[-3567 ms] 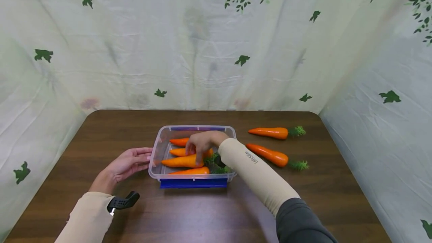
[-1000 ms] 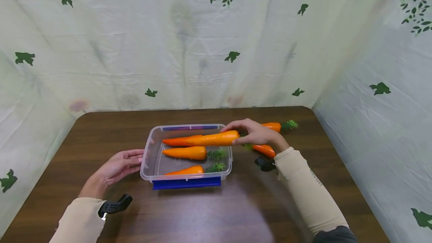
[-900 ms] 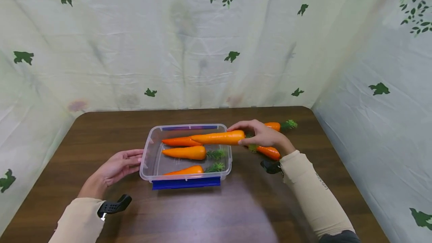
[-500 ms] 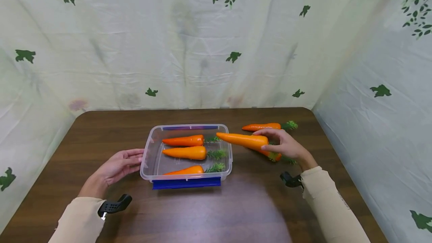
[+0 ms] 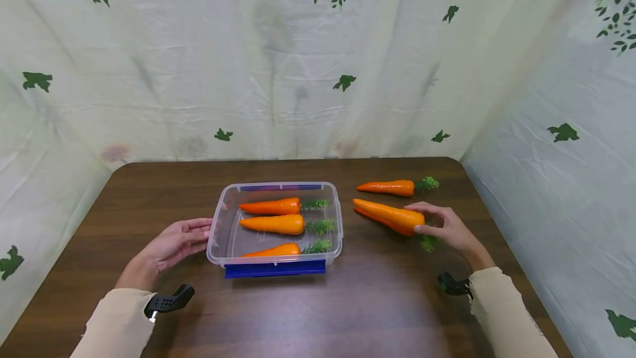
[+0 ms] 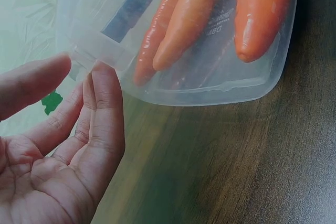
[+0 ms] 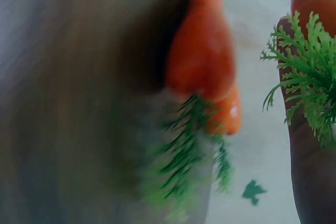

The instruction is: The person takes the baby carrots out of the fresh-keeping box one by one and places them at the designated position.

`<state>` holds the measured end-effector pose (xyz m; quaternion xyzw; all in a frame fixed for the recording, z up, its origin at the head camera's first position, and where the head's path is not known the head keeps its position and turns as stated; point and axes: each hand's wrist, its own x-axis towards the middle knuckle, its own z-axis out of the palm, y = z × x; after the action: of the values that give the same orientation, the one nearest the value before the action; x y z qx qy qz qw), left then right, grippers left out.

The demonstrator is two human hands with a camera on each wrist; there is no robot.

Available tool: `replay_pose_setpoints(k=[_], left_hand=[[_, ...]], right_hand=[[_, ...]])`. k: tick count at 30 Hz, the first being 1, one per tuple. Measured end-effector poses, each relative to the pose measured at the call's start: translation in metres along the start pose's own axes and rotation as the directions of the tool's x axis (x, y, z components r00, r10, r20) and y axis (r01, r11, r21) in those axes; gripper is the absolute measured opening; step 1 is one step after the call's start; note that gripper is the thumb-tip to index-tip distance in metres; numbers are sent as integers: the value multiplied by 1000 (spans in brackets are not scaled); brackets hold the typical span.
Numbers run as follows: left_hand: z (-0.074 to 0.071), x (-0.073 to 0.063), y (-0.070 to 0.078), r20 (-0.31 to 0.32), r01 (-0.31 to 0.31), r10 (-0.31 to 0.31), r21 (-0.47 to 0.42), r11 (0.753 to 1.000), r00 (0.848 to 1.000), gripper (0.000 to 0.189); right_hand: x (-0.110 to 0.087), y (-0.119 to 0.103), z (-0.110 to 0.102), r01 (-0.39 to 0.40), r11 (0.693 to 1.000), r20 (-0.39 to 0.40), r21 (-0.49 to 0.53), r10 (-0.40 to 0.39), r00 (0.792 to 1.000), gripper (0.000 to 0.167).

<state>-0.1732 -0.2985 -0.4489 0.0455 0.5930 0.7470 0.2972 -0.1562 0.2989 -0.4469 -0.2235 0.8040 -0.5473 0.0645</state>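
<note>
My right hand [image 5: 453, 232] pinches the thick end of a yellowish-orange carrot [image 5: 390, 214]. In the head view that carrot overlaps a redder carrot [image 5: 404, 230] on the table. At the right edge of the right wrist view, the held carrot's leafy green top [image 7: 310, 77] shows beside a finger. A clear plastic container [image 5: 248, 261] with a blue front clip holds three carrots: a reddish one [image 5: 270, 206], a lighter one [image 5: 273, 225] and a front one [image 5: 275, 251]. My left hand [image 5: 171, 247] has its fingers extended, fingertips at the container's left wall.
Another reddish carrot [image 5: 387, 188] lies at the back right of the brown wooden table [image 5: 298, 314]. A pale curtain [image 5: 223, 70] with green leaf prints hangs behind the table and along its sides.
My right hand was reaching into the container, then lifted a carrot out and carried it right, over the carrot on the table. The left hand has stayed at the container's side.
</note>
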Motion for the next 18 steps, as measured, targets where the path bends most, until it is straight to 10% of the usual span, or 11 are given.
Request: replay_pose_setpoints(k=[18], left_hand=[[-3, 1, -1, 1, 0, 0, 15, 1000, 1000, 27]], right_hand=[[-22, 29, 5, -43, 991, 36, -124, 48, 998, 37]])
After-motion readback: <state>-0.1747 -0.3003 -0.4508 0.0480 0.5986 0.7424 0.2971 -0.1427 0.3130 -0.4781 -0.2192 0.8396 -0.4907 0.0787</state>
